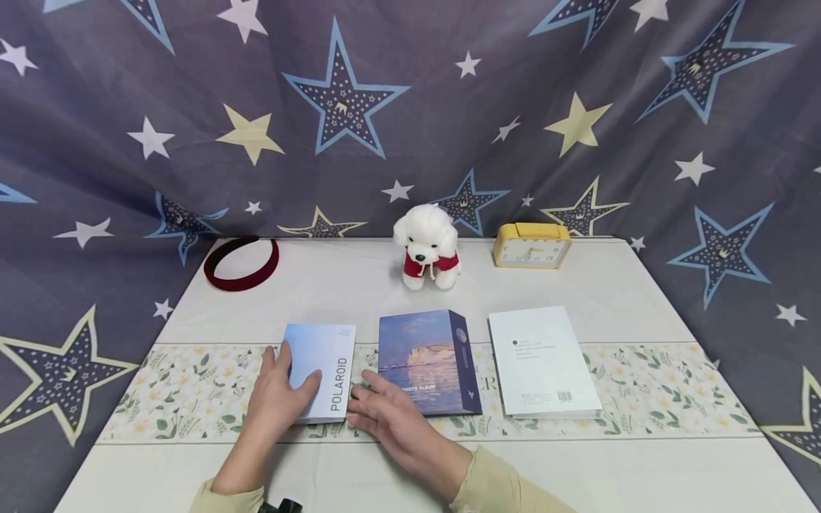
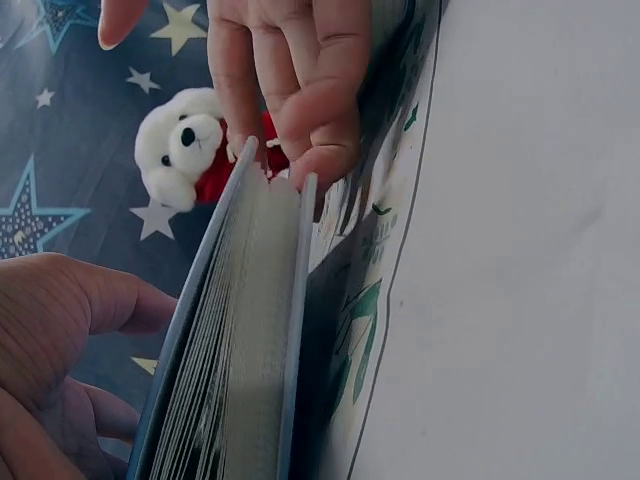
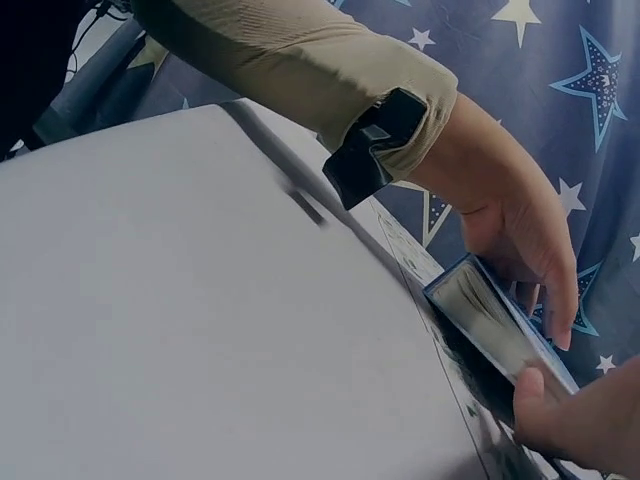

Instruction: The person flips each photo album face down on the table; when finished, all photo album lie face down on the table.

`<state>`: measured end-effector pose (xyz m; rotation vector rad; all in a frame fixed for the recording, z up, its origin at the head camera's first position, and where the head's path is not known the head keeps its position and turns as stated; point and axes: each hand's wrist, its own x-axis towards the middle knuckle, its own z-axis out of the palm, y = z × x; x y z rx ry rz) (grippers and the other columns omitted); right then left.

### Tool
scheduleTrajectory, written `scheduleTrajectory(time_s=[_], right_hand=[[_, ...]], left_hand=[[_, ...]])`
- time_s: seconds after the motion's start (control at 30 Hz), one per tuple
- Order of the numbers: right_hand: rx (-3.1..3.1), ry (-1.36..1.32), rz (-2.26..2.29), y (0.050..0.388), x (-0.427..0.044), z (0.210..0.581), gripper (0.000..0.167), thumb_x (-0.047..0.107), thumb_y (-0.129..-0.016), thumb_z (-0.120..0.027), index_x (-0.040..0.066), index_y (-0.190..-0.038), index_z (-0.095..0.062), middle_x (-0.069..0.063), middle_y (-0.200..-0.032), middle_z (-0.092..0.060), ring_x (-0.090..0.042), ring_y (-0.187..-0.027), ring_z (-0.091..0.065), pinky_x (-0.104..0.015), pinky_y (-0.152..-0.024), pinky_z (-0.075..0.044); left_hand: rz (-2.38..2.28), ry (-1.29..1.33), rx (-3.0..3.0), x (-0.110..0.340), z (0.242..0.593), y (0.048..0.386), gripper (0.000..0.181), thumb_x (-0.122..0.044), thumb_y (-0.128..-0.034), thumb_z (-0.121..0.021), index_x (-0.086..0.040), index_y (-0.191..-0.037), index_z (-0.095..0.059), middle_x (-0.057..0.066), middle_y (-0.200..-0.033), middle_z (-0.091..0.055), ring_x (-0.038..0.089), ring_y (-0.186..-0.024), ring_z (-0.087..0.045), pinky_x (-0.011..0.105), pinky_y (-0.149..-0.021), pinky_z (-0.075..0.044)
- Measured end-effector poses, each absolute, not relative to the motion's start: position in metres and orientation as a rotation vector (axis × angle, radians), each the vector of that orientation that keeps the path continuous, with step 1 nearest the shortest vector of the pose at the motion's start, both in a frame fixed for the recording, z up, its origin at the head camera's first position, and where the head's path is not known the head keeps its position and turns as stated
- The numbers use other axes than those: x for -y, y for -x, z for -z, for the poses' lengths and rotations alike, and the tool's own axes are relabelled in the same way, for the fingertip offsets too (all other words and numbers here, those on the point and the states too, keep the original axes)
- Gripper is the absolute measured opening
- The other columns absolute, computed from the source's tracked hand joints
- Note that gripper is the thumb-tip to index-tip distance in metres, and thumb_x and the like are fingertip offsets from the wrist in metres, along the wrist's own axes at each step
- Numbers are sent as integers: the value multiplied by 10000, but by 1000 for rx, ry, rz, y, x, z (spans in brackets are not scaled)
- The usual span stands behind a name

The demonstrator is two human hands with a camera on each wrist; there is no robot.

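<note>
A blue-and-white photo album [image 1: 321,370] marked POLAROID lies flat on the floral strip. My left hand [image 1: 277,390] is spread over its left side, with the thumb above the cover. At the opposite edge, the fingertips of my right hand [image 1: 394,424] touch the album; in the left wrist view they meet the ends of its covers. The page edges of the album [image 2: 240,340] show between two hard covers there. Just right of it lies a second photo album [image 1: 423,363] with a painted cliff, partly behind my right hand. A white book-like item [image 1: 544,363] lies farther right.
A white plush dog [image 1: 426,246] in red stands at the back middle. Right of it is a yellow clock [image 1: 532,246]; a dark red headband [image 1: 242,281] lies back left. A star-patterned curtain [image 1: 410,107] surrounds the white table [image 1: 160,470].
</note>
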<state>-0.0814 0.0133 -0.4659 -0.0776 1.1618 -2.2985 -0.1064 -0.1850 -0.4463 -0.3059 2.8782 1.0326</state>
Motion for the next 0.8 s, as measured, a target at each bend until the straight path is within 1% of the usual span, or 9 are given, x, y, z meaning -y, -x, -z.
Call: scheduleTrajectory(time_s=[0.13, 0.2, 0.33, 0.4, 0.47, 0.63, 0.7, 0.8], right_hand=[[-1196, 78, 2284, 81, -13, 464, 767, 95, -948, -554, -82, -1523, -77, -302, -1478, -347, -284, -1173, -550, -376, -997, -456], [-1222, 100, 2273, 81, -13, 462, 764, 102, -953, -558, -84, -1522, -83, -283, -1467, -382, -248, -1163, -556, -369, -981, -457], [-1282, 190, 2249, 80, -12, 458, 736, 121, -978, -537, -99, -1515, -85, -254, -1528, -304, -241, -1261, -491, -372, -961, -456], [-1303, 222, 2239, 79, -12, 458, 707, 110, -984, -522, -93, -1517, -105, -241, -1554, -257, -251, -1293, -464, -372, -952, -465], [-1320, 239, 2232, 79, -12, 458, 680, 101, -982, -518, -72, -1523, -142, -224, -1557, -264, -251, -1274, -481, -372, -947, -473], [-1378, 256, 2230, 79, -13, 457, 633, 95, -968, -541, 17, -1525, -250, -197, -1481, -397, -245, -1147, -572, -401, -950, -488], [-1398, 263, 2226, 79, -13, 456, 623, 102, -968, -547, 48, -1524, -269, -184, -1454, -426, -252, -1131, -579, -418, -955, -488], [-1426, 277, 2217, 79, -14, 455, 618, 116, -977, -538, 82, -1531, -266, -175, -1446, -429, -267, -1149, -569, -442, -966, -480]], left_hand=[[-1045, 298, -2877, 186, 446, 105, 856, -295, -922, -624, 93, -1512, -138, 398, -1528, 4, 606, -1363, -99, 672, -1073, -166], [-1063, 283, -2859, 185, 446, 104, 855, -322, -938, -606, 91, -1514, -127, 388, -1534, 9, 592, -1374, -89, 662, -1082, -160], [-1108, 218, -2834, 182, 446, 101, 871, -393, -960, -570, 97, -1512, -108, 371, -1545, 5, 567, -1391, -82, 644, -1094, -161], [-1128, 178, -2848, 179, 446, 99, 871, -411, -958, -570, 100, -1510, -130, 372, -1546, -7, 564, -1394, -85, 645, -1094, -166], [-1146, 147, -2871, 177, 447, 98, 863, -424, -952, -576, 85, -1514, -165, 373, -1546, -13, 565, -1396, -84, 656, -1088, -168], [-1195, 64, -2884, 171, 448, 97, 842, -461, -943, -580, 11, -1535, -212, 371, -1548, 0, 558, -1406, -50, 694, -1065, -156], [-1215, 29, -2877, 169, 448, 97, 836, -467, -946, -571, -3, -1540, -209, 367, -1550, 1, 555, -1410, -36, 711, -1057, -148], [-1246, -21, -2866, 167, 447, 96, 825, -459, -950, -562, -10, -1542, -203, 358, -1554, -11, 546, -1414, -33, 724, -1055, -138]])
